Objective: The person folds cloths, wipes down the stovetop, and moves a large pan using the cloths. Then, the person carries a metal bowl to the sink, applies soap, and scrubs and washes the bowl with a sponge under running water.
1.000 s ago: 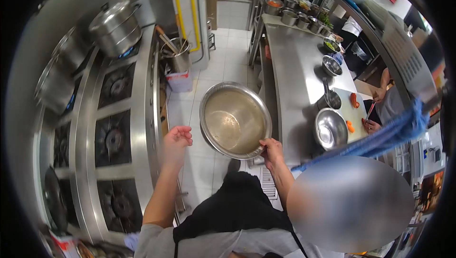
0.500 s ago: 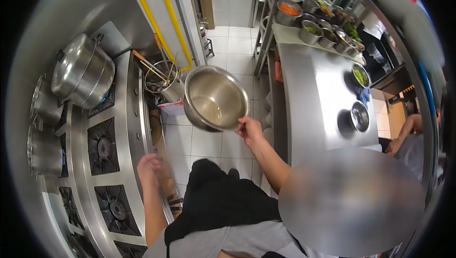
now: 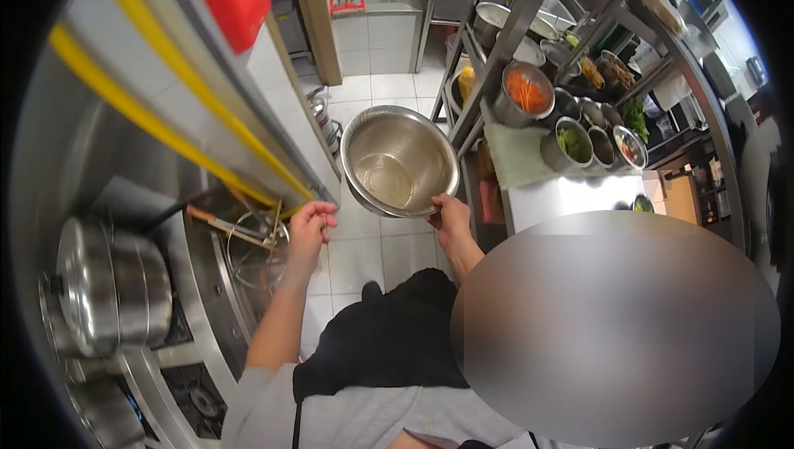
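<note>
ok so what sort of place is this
Most likely a restaurant or other commercial kitchen: big lidded pot on a gas stove, steel tubs of cut vegetables lined up by metal shelving.

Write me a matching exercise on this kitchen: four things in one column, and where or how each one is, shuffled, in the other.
Column one
1. Wide metal bowl
2. Left hand
3. Lidded pot
4. Orange shreds

Column two
A. On the stove
B. Inside a round metal container
C. Held by the rim in the right hand, over the tiled floor
D. Raised, with nothing in its grip

Right pairs: 1-C, 2-D, 3-A, 4-B
</note>
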Tool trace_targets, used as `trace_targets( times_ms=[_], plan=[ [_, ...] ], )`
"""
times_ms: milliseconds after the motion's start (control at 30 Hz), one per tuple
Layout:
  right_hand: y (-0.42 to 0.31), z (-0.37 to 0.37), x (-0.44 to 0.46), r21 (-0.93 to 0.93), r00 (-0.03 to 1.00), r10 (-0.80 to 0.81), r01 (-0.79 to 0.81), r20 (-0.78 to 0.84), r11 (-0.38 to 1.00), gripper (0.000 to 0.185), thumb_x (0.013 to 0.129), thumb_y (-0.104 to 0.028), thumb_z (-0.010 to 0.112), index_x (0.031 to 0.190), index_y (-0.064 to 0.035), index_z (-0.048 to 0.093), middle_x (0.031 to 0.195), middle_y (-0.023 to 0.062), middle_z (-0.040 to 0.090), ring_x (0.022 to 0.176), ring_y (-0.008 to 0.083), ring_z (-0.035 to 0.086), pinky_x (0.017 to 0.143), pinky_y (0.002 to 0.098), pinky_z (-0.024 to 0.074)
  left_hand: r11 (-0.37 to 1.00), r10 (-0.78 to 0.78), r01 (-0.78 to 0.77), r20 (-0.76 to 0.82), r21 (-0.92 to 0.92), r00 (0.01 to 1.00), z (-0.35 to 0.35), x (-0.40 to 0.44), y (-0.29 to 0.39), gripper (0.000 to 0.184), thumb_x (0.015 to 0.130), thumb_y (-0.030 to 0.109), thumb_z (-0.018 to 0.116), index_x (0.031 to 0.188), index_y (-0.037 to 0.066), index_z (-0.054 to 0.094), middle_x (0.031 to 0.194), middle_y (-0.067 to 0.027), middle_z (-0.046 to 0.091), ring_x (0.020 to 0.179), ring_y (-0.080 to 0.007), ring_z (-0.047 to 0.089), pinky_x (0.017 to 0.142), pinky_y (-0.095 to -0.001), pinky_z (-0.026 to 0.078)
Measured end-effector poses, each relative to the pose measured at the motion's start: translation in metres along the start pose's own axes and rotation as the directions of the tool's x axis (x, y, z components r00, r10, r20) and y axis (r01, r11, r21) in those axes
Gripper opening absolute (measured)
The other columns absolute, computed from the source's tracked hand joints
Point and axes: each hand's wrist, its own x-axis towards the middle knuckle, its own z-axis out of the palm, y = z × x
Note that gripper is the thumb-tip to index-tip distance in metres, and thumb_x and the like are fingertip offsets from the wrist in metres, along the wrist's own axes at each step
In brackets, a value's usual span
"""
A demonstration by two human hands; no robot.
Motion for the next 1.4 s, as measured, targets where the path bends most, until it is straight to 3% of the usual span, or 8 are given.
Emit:
trace_targets(
  times_ms=[200, 567, 667, 867, 933, 1033, 1200, 1400],
  plan=[
    [-0.058, 0.089, 0.151, 0.106, 0.999, -0.047, 0.049, -0.016, 0.993, 0.007, 0.075, -0.006, 0.063, 0.079, -0.0035, 0.057, 0.069, 0.0059, 0.057, 0.053, 0.0180, 0.055, 0.047, 0.0342, 0.0490, 0.995, 0.092, -0.092, 0.018, 0.026, 0.996, 0.041, 0.165, 0.053, 0.028, 0.082, -0.001, 0.043, 0.099, 0.002, 0.065, 0.074, -0.0026, 0.060, 0.049, -0.0044, 0.044, 0.046, -0.0186, 0.038],
    [-0.223, 0.325, 0.370, 0.246, 1.000, 0.005, -0.012, 0.029, 0.969, 0.005, 0.074, -0.003, 0.059, 0.079, -0.0025, 0.058, 0.070, 0.0069, 0.059, 0.049, 0.0165, 0.054, 0.043, 0.0285, 0.0466, 0.992, 0.059, -0.088, -0.299, -0.086, 0.952, 0.076, 0.368, 0.091, 0.020, 0.087, 0.004, 0.048, 0.103, 0.002, 0.061, 0.074, -0.0024, 0.059, 0.052, -0.0056, 0.047, 0.047, -0.0201, 0.041],
    [-0.259, 0.377, 0.437, 0.285, 0.995, 0.006, -0.034, 0.099, 0.958, 0.012, 0.077, -0.008, 0.060, 0.089, -0.0038, 0.058, 0.082, 0.0070, 0.060, 0.070, 0.0212, 0.059, 0.065, 0.0363, 0.0537, 0.984, 0.039, -0.097, -0.341, -0.152, 0.939, 0.075, 0.438, 0.105, 0.021, 0.086, 0.006, 0.049, 0.103, 0.003, 0.061, 0.069, 0.0006, 0.055, 0.055, -0.0051, 0.045, 0.050, -0.0197, 0.037],
    [-0.353, 0.429, 0.593, 0.513, 0.983, -0.169, 0.112, 0.066, 0.851, 0.014, 0.073, -0.006, 0.063, 0.085, -0.0042, 0.057, 0.076, 0.0099, 0.061, 0.062, 0.0252, 0.062, 0.058, 0.0382, 0.0561, 0.948, -0.034, -0.066, -0.307, -0.311, 0.951, 0.068, 0.570, 0.145, 0.015, 0.096, 0.015, 0.053, 0.104, 0.003, 0.058, 0.059, 0.0011, 0.046, 0.047, -0.0054, 0.038, 0.043, -0.0206, 0.033],
    [-0.402, 0.426, 0.637, 0.510, 0.976, -0.213, 0.203, -0.039, 0.836, 0.022, 0.074, -0.008, 0.060, 0.095, -0.0066, 0.057, 0.085, 0.0104, 0.062, 0.073, 0.0269, 0.062, 0.066, 0.0418, 0.0556, 0.954, -0.047, -0.043, -0.290, -0.297, 0.956, 0.071, 0.616, 0.165, 0.015, 0.095, 0.016, 0.055, 0.101, 0.003, 0.059, 0.058, 0.0021, 0.044, 0.047, -0.0054, 0.038, 0.043, -0.0206, 0.032],
    [-0.488, 0.423, 0.675, 0.558, 0.906, -0.291, 0.420, -0.308, 0.715, 0.010, 0.072, -0.005, 0.062, 0.081, -0.0030, 0.058, 0.079, 0.0079, 0.060, 0.064, 0.0242, 0.063, 0.053, 0.0362, 0.0564, 0.961, -0.064, -0.003, -0.236, -0.277, 0.970, 0.082, 0.682, 0.196, 0.014, 0.091, 0.015, 0.060, 0.097, 0.003, 0.059, 0.059, 0.0015, 0.046, 0.049, -0.0067, 0.041, 0.043, -0.0210, 0.034],
    [-0.595, 0.375, 0.766, 0.311, 0.625, -0.468, 0.749, -0.625, 0.586, 0.009, 0.072, -0.006, 0.062, 0.072, -0.0035, 0.054, 0.071, 0.0047, 0.057, 0.060, 0.0188, 0.061, 0.051, 0.0337, 0.0546, 0.993, -0.039, 0.026, -0.110, -0.119, 0.993, 0.113, 0.798, 0.211, 0.013, 0.089, 0.009, 0.060, 0.099, 0.001, 0.059, 0.065, -0.0016, 0.053, 0.053, -0.0083, 0.047, 0.048, -0.0220, 0.039],
    [-0.654, 0.341, 0.838, 0.195, 0.536, -0.425, 0.758, -0.730, 0.622, 0.013, 0.075, -0.009, 0.061, 0.077, 0.0023, 0.056, 0.075, 0.0108, 0.061, 0.058, 0.0202, 0.061, 0.048, 0.0336, 0.0525, 0.995, -0.096, 0.091, -0.142, -0.041, 0.985, 0.149, 0.890, 0.228, 0.018, 0.088, 0.007, 0.059, 0.105, 0.001, 0.058, 0.075, -0.0014, 0.056, 0.061, -0.0087, 0.051, 0.057, -0.0221, 0.044]
  ],
)
